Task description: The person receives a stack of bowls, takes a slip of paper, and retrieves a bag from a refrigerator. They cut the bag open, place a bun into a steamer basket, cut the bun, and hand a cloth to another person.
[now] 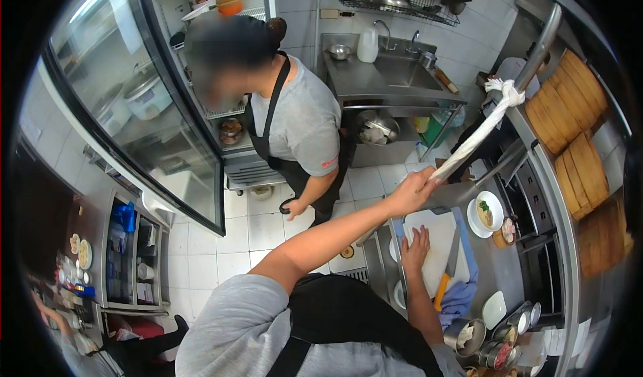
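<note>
A white twisted cloth is knotted round a metal rail at its upper end. My left hand is closed on the lower end, with that arm stretched across in front of me. My right hand lies flat on a white cutting board, fingers spread. To the right of that hand lies a knife with a yellow handle, its blade over the board. A blue cloth shows beneath and beside the board.
A co-worker stands at an open glass-door fridge. Bamboo steamers are stacked at right. A white bowl of food and several metal pots stand on the counter. A sink is at the back; another person is at lower left.
</note>
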